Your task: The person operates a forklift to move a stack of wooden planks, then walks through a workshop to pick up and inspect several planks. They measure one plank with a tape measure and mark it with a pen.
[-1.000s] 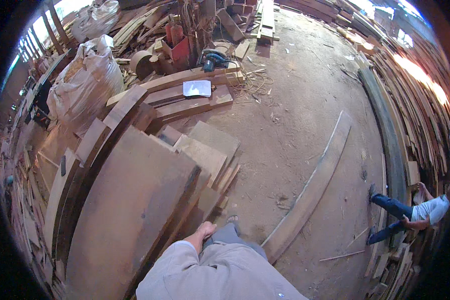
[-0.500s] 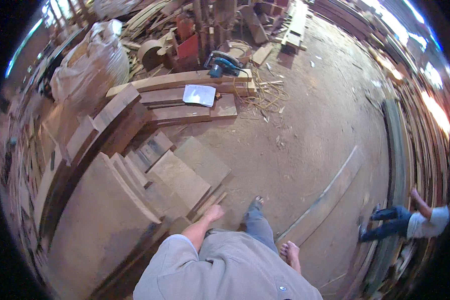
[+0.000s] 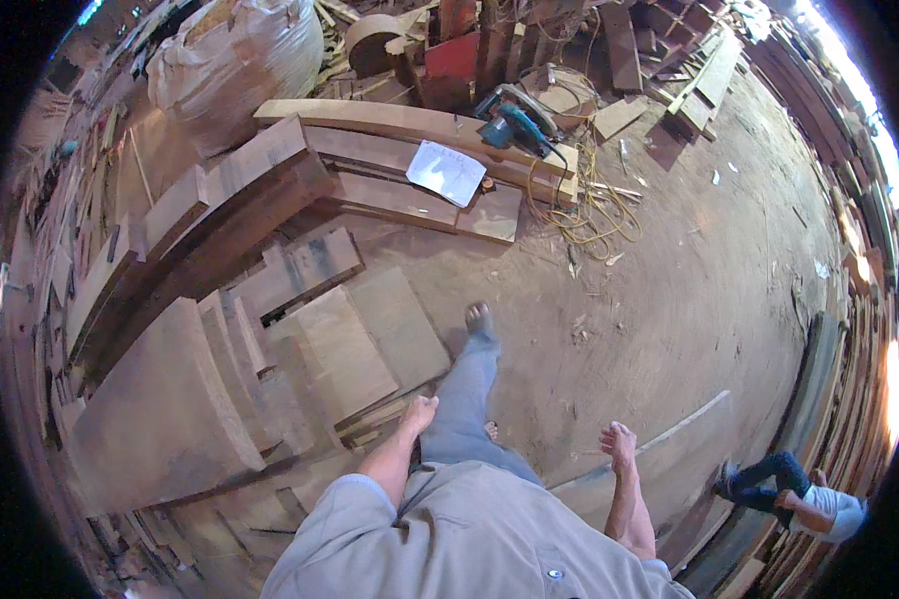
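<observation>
My left hand (image 3: 420, 412) hangs beside my left thigh with its fingers curled closed, and nothing shows in it. It is nearest to the stacked wooden slabs (image 3: 340, 349) on the ground, without touching them. My right hand (image 3: 618, 443) is held out over the dirt floor, fingers curled in, with no object seen in it. Beneath it lies a long wide plank (image 3: 684, 429). Farther off, a blue circular saw (image 3: 509, 125) rests on the beams (image 3: 390, 125), and a white sheet of paper (image 3: 447, 173) lies on the timber in front.
A yellow cord (image 3: 594, 215) is coiled on the ground beside the beams. A large wide slab (image 3: 160, 409) leans at left, below a white sack (image 3: 235, 70). Long boards (image 3: 849, 419) line the right side, where another person (image 3: 794, 499) is by the timber.
My view has moved forward and turned left, so the saw and beams appear nearer and further right. My left foot has stepped forward. My right hand has risen and swung forward.
</observation>
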### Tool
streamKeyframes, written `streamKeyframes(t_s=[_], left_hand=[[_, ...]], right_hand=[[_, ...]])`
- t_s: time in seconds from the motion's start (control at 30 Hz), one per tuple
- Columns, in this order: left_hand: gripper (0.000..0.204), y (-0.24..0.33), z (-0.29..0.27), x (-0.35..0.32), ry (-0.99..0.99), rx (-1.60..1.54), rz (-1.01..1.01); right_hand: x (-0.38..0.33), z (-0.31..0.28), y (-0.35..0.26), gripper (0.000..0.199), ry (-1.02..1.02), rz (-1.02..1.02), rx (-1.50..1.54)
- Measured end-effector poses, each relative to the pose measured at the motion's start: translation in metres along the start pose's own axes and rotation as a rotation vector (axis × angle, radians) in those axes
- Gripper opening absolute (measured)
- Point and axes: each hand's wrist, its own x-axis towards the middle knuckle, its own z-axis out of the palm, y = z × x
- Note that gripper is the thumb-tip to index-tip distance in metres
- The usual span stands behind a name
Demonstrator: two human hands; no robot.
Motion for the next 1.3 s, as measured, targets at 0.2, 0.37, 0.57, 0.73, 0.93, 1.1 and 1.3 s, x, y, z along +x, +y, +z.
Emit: streamKeyframes(t_s=[0.2, 0.37, 0.57, 0.73, 0.93, 1.1, 1.3], left_hand=[[0.071, 0.142, -0.028, 0.044, 0.074, 0.103, -0.119], [0.069, 0.225, -0.072, 0.129, -0.011, 0.011, -0.177], [0.083, 0.257, -0.091, 0.172, -0.103, 0.137, -0.309], [0.091, 0.290, -0.096, 0.209, -0.095, 0.113, -0.327], [0.063, 0.324, -0.084, 0.259, 0.212, -0.068, -0.343], [0.055, 0.328, -0.048, 0.252, 0.205, -0.101, -0.443], [0.046, 0.333, -0.042, 0.266, 0.288, -0.032, -0.409]], right_hand=[[0.059, 0.079, -0.091, 0.024, -0.116, 0.024, -0.127], [0.118, 0.156, -0.155, 0.027, -0.264, -0.017, -0.630], [0.276, 0.373, -0.384, 0.030, -0.468, -0.660, -1.084], [0.379, 0.571, -0.513, 0.024, -0.524, -1.036, -0.938], [0.447, 0.713, -0.450, 0.021, -0.706, -0.868, -1.130], [0.451, 0.748, -0.348, 0.023, -0.909, -1.044, -1.092], [0.475, 0.808, -0.280, 0.026, -0.905, -1.080, -1.268]])
